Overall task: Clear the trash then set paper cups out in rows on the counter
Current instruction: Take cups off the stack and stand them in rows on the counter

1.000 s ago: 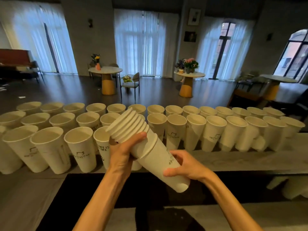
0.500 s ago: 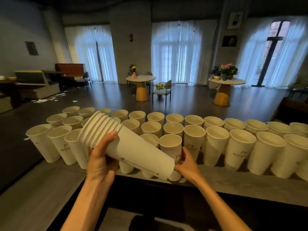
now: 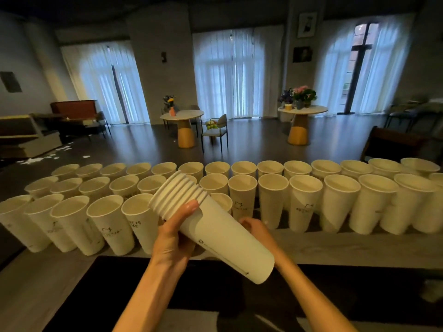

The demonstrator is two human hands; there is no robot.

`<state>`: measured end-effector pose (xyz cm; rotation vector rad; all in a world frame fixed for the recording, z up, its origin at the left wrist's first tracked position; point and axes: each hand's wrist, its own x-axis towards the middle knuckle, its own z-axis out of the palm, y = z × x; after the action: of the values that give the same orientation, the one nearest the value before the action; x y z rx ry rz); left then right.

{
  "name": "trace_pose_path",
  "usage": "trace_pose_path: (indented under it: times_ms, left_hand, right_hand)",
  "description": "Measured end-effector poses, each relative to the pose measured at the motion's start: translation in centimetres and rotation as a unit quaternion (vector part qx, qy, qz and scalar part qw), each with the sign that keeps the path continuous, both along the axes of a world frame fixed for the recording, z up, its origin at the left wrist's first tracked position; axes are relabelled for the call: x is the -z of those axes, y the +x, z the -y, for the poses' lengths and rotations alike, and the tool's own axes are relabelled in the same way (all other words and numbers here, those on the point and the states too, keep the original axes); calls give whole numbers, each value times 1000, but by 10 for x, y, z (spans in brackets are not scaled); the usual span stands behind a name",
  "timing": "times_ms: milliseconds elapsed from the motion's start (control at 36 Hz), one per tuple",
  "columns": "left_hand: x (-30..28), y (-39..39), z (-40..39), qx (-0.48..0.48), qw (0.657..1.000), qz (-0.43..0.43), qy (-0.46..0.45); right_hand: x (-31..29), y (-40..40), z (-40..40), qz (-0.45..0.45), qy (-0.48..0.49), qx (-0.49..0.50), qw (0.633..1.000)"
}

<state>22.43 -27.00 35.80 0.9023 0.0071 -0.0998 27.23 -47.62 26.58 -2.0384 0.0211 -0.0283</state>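
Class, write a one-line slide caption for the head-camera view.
Both hands (left hand, right hand) hold a tilted stack of paper cups above three rows of cups on the counter.

One white paper cup (image 3: 141, 226) in the front row bears dark print, partly hidden, reading "ME IS" above "ME"; logos on neighbouring cups are illegible.

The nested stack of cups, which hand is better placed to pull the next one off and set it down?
Right hand: it sits at the nested stack's base end, while the left hand steadies the rims.
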Motion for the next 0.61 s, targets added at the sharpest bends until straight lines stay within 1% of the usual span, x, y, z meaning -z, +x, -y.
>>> trace_pose_path:
  times_ms: [28,56,111,167,194,222,278,333,389,444,528,611]
  left_hand:
    - [2,0,4,13,1000,-8,5]
    - [3,-2,10,23,1000,-16,7]
    - [4,-4,23,27,999,-27,12]
    - [4,-7,39,38,999,-27,11]
    - [5,-7,44,37,999,-22,12]
    - [4,-7,51,36,999,-14,16]
    - [3,-7,60,32,999,8,32]
    - [4,-3,63,18,998,36,51]
    - [3,-3,65,1,996,61,68]
    - [2,-1,63,-24,994,77,75]
    - [-5,4,48,-63,994,79,52]
    - [-19,3,29,-77,995,70,-12]
  right_hand:
    - [1,-9,7,-7,10,-19,1000]
    - [-8,-15,16,-26,45,-47,998]
    - [-24,-27,27,-90,146,-82,982]
    - [-34,-41,38,-136,254,-154,945]
    - [-35,-45,41,-149,297,-194,923]
    - [-37,-50,45,-160,319,-210,910]
    - [-37,-56,53,-161,296,-219,916]
    - [-41,-63,57,-145,231,-237,933]
    - [-45,-67,63,-109,168,-214,956]
    - [-46,-70,71,-71,103,-199,972]
    - [-34,-66,83,-2,21,-149,989]
    - [-19,-59,93,42,-13,-83,996]
